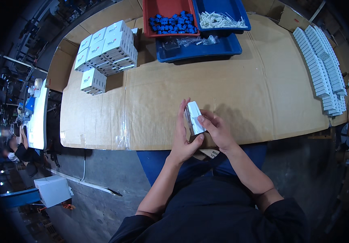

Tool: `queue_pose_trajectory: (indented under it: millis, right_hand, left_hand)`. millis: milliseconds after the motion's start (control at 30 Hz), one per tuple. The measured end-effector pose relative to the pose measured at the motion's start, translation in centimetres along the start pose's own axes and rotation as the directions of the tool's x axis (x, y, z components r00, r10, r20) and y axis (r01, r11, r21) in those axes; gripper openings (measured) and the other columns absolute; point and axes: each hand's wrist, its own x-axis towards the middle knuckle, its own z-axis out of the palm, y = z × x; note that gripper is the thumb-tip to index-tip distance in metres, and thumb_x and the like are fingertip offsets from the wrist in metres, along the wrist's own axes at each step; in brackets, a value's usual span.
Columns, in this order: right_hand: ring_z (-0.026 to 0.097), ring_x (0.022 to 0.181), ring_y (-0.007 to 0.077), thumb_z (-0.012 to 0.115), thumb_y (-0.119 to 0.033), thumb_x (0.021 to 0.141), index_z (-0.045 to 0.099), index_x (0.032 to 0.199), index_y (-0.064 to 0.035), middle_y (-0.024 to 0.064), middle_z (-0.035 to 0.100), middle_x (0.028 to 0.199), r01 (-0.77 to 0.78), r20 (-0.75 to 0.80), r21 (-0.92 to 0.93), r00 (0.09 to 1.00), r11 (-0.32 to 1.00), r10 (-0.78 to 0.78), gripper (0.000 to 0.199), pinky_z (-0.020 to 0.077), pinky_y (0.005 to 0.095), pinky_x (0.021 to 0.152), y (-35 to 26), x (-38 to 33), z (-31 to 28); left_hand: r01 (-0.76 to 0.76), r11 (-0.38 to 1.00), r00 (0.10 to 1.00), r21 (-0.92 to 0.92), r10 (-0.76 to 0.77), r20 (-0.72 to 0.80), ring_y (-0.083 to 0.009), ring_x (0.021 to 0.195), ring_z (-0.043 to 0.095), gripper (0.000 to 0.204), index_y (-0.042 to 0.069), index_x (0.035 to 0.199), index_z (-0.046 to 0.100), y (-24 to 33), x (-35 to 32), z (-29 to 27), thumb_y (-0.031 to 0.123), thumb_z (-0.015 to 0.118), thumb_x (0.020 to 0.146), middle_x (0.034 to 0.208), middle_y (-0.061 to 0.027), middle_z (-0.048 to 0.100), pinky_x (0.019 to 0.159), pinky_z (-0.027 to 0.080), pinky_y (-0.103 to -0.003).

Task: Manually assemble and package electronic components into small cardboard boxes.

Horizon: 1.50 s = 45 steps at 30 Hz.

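Note:
Between my two hands, above the near edge of the cardboard-covered table, is a small white box-shaped piece [195, 117], tilted. My left hand [183, 135] lies along its left side, the fingers pointing away from me and the thumb at its near end. My right hand [219, 130] grips it from the right, thumb on its upper face and fingers curled behind. The side turned to my left palm is mostly hidden, so I cannot make out what is there.
White boxes [93, 82] stand stacked at the table's [154, 97] far left. At the back are a red bin [168, 5] of blue parts, a blue bin [239, 12] of white pieces and another blue tray [223, 47]. Rows of white units [318, 60] line the right.

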Motion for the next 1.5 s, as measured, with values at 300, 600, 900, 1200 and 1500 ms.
queue_pose_trajectory:
  millis: [300,600,900,1200,1500]
  right_hand:
    - [0.052,0.141,0.0278,0.069,-0.016,0.101,0.049,0.151,0.0020,0.0160,0.052,0.155,0.422,0.095,-0.294,0.906,0.858,-0.413,0.056,0.0423,0.0421,0.117,1.7,-0.3,0.7]
    - [0.061,0.133,0.0368,0.054,-0.015,0.108,0.051,0.151,0.0014,0.0237,0.050,0.156,0.551,0.091,-0.499,0.800,0.668,-0.593,0.047,0.0517,0.0390,0.106,3.2,-1.5,2.0]
    - [0.056,0.139,0.0335,0.043,-0.015,0.111,0.041,0.157,0.0032,0.0231,0.045,0.160,0.546,0.058,-0.410,0.815,0.731,-0.576,0.049,0.0465,0.0378,0.111,4.1,-2.1,3.3]
    - [0.054,0.132,0.0188,0.048,-0.035,0.112,0.047,0.149,-0.0019,0.0110,0.055,0.145,0.230,-0.036,0.106,0.973,0.967,-0.227,0.049,0.0443,0.0329,0.108,3.2,-1.1,2.2]
    - [0.061,0.121,0.0154,0.064,-0.022,0.106,0.051,0.145,0.0012,0.0122,0.063,0.133,0.056,-0.144,0.247,0.989,0.967,-0.020,0.047,0.0525,0.0318,0.100,0.8,-1.3,3.9]
  left_hand:
    - [0.259,0.881,0.924,-0.395,-0.345,-0.164,-0.0262,0.142,0.044,0.064,0.010,0.167,0.022,0.6,0.4,1.8,0.039,0.042,0.114,0.151,-0.0185,0.047,0.118,0.036,-0.039]
    - [0.106,0.950,0.950,-0.295,-0.185,-0.252,-0.0276,0.149,0.038,0.074,0.001,0.165,0.021,1.2,-0.2,2.9,0.051,0.036,0.113,0.157,-0.0205,0.044,0.123,0.029,-0.040]
    - [0.072,0.949,0.961,-0.305,-0.148,-0.233,-0.0315,0.152,0.033,0.084,0.001,0.165,0.019,0.3,-0.9,2.5,0.058,0.042,0.108,0.160,-0.0237,0.038,0.124,0.025,-0.043]
    - [0.003,0.987,0.984,-0.162,-0.032,-0.174,-0.0352,0.148,0.036,0.098,-0.001,0.164,0.018,1.0,-0.1,1.5,0.062,0.055,0.098,0.163,-0.0231,0.033,0.124,0.024,-0.046]
    - [-0.060,0.983,0.972,0.173,0.097,-0.212,-0.0405,0.137,0.043,0.100,-0.006,0.156,0.034,-0.5,-0.4,1.8,0.069,0.053,0.093,0.145,-0.0269,0.046,0.114,0.036,-0.051]
